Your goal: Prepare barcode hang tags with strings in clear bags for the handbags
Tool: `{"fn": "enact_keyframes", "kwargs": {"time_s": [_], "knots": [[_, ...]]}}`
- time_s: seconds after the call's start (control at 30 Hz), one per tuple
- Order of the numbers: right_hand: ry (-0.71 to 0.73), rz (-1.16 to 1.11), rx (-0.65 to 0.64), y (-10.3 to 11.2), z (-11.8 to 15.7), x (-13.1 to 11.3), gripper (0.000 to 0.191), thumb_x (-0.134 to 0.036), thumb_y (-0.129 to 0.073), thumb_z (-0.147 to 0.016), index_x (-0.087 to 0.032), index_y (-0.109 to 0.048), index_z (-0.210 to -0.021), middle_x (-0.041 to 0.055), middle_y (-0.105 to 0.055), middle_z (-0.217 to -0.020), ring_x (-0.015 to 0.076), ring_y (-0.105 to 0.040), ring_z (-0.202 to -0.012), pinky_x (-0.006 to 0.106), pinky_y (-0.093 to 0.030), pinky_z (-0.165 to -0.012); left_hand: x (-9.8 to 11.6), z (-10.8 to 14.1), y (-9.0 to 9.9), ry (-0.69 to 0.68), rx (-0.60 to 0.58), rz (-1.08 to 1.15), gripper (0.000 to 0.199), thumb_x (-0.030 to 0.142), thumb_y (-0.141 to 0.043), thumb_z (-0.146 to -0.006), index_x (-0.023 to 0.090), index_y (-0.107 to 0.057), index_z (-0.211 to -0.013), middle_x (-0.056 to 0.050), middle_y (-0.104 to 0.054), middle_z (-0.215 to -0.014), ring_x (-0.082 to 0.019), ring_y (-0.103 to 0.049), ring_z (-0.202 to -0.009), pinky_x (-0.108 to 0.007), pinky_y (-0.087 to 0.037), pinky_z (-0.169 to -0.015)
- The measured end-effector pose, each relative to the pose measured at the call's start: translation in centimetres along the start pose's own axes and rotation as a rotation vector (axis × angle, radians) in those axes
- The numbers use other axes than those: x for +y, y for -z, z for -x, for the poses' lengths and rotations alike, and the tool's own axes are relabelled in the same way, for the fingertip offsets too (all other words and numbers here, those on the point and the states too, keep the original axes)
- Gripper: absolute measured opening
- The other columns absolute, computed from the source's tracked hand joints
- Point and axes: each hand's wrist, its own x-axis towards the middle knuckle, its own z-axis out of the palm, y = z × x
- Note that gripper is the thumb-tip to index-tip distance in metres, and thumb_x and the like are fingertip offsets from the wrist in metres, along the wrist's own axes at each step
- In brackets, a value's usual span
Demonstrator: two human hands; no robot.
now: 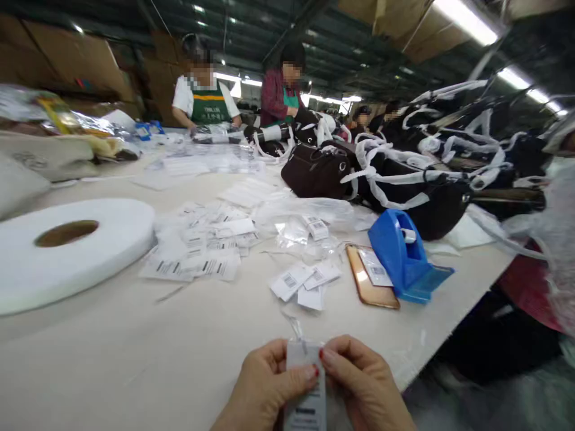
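A white hang tag (306, 395) with printed lines and a loose string at its top is between my hands, low in the middle of the head view. My left hand (265, 383) grips it from the left, thumb across its front. My right hand (362, 380) pinches its right edge near the top; whether it also grips a clear sleeve there I cannot make out. Just beyond lie several small white barcode tags (287, 282). Left of these is a spread pile of printed labels (197, 245). Clear plastic bags (305, 209) lie behind the tags.
A blue tape dispenser (399, 257) stands at the right beside a gold phone (365, 281). A large white roll (112, 239) lies at the left. Dark bags (314, 170) with white-wrapped straps pile up behind. Two people (211, 102) work across the table (148, 359).
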Motion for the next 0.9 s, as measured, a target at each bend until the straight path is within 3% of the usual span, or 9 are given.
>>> {"fn": "enact_keyframes", "kwargs": {"time_s": [0.13,0.27,0.4,0.5,0.6,0.7,0.77,0.83,0.9], "knots": [[0.038,0.072,0.029,0.6,-0.1,0.7,0.025,-0.029,-0.082,-0.052,-0.015,-0.062,-0.055,-0.0020,-0.063,-0.049,0.0071,-0.052,-0.046,0.018,-0.039,-0.048,-0.3,-0.1,-0.1,-0.046,0.046,0.016,0.047,0.025,-0.084,-0.046,0.008,-0.062,-0.084,-0.006,-0.068,-0.063,-0.015,-0.060,-0.055,-0.027,-0.042,-0.056],[0.121,0.129,0.072,1.0,-0.2,0.8,0.025,-0.031,-0.081,-0.053,-0.014,-0.063,-0.056,-0.0048,-0.057,-0.045,0.0056,-0.048,-0.045,0.017,-0.037,-0.049,0.8,0.6,-1.0,-0.173,0.168,0.055,0.075,0.014,-0.082,-0.046,0.009,-0.045,-0.111,-0.015,-0.069,-0.094,-0.020,-0.064,-0.073,-0.032,-0.047,-0.069],[0.087,0.140,0.073,1.3,-0.3,0.9,0.028,-0.035,-0.081,-0.052,-0.015,-0.062,-0.058,-0.0017,-0.060,-0.048,0.0097,-0.052,-0.047,0.021,-0.039,-0.049,3.1,1.1,-1.2,-0.312,0.208,-0.106,0.062,0.020,-0.072,-0.058,0.016,-0.046,-0.115,-0.012,-0.054,-0.123,-0.014,-0.061,-0.069,-0.028,-0.045,-0.063],[0.046,0.118,0.093,1.4,-0.3,1.0,0.030,-0.035,-0.081,-0.051,-0.015,-0.061,-0.057,-0.0017,-0.059,-0.045,0.0093,-0.051,-0.044,0.020,-0.037,-0.047,4.8,0.9,-0.4,-0.380,0.319,-0.234,0.056,0.024,-0.068,-0.063,0.019,-0.048,-0.115,-0.006,-0.058,-0.111,-0.014,-0.059,-0.075,-0.027,-0.045,-0.065],[0.021,0.080,0.092,1.3,-0.3,0.7,0.029,-0.034,-0.082,-0.051,-0.014,-0.061,-0.056,-0.0021,-0.057,-0.043,0.0081,-0.049,-0.041,0.019,-0.036,-0.045,5.9,1.0,0.4,-0.470,0.454,-0.407,0.031,0.031,-0.066,-0.064,0.016,-0.060,-0.091,0.001,-0.060,-0.071,-0.011,-0.053,-0.063,-0.022,-0.040,-0.056],[0.017,0.039,0.077,1.0,-0.2,0.5,0.028,-0.031,-0.082,-0.051,-0.013,-0.061,-0.055,-0.0019,-0.057,-0.042,0.0069,-0.048,-0.040,0.018,-0.036,-0.044,5.6,1.4,0.5,-0.277,0.254,-0.584,0.031,0.042,-0.063,-0.067,0.012,-0.061,-0.059,0.000,-0.057,-0.052,-0.009,-0.046,-0.048,-0.022,-0.034,-0.047],[-0.001,0.002,0.063,0.8,-0.1,0.4,0.027,-0.030,-0.082,-0.051,-0.014,-0.060,-0.054,-0.0026,-0.056,-0.041,0.0066,-0.047,-0.039,0.018,-0.036,-0.043,4.3,1.4,0.2,-0.068,0.037,-0.536,0.037,0.046,-0.069,-0.060,0.009,-0.066,-0.062,-0.006,-0.063,-0.057,-0.011,-0.049,-0.048,-0.023,-0.035,-0.048],[-0.013,-0.021,0.061,0.6,-0.1,0.5,0.027,-0.029,-0.083,-0.050,-0.014,-0.060,-0.055,-0.0031,-0.055,-0.041,0.0063,-0.047,-0.039,0.017,-0.036,-0.043,2.3,1.0,0.0,0.007,-0.089,-0.291,0.043,0.041,-0.078,-0.049,0.007,-0.070,-0.075,-0.009,-0.067,-0.064,-0.016,-0.057,-0.057,-0.027,-0.040,-0.056],[-0.008,-0.017,0.074,0.6,-0.1,0.8,0.027,-0.029,-0.083,-0.049,-0.014,-0.061,-0.055,-0.0030,-0.056,-0.042,0.0060,-0.047,-0.039,0.017,-0.035,-0.043,0.5,0.4,-0.1,0.013,-0.062,-0.118,0.044,0.036,-0.082,-0.045,0.008,-0.071,-0.078,-0.010,-0.068,-0.066,-0.018,-0.058,-0.058,-0.030,-0.041,-0.060]]}}
